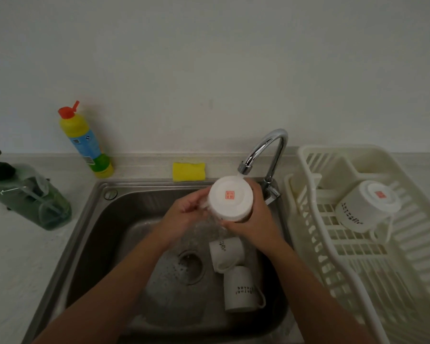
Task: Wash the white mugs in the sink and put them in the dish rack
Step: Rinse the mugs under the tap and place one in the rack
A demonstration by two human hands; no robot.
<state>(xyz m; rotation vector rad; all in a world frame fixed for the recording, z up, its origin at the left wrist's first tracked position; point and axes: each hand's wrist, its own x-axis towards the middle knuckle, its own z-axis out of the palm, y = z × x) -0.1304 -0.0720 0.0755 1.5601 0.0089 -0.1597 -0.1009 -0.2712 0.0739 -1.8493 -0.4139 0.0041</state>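
Head view: at frame centre, a white mug (230,200) is held bottom-up under the running faucet (263,155), above the sink (90,234). The left hand (184,214) has its fingers closed on the handle side; the right hand (250,217) has its fingers wrapped round the wall near the rim. Two more mugs (236,274) lie in the basin at lower centre; one rinsed mug (365,207) sits inverted in the dish rack (358,281) at right. To rinse well, I would turn the mug slowly so water sweeps every side, then tip it to flush the inside. Wet glaze likely slips, so keep both grips firm.
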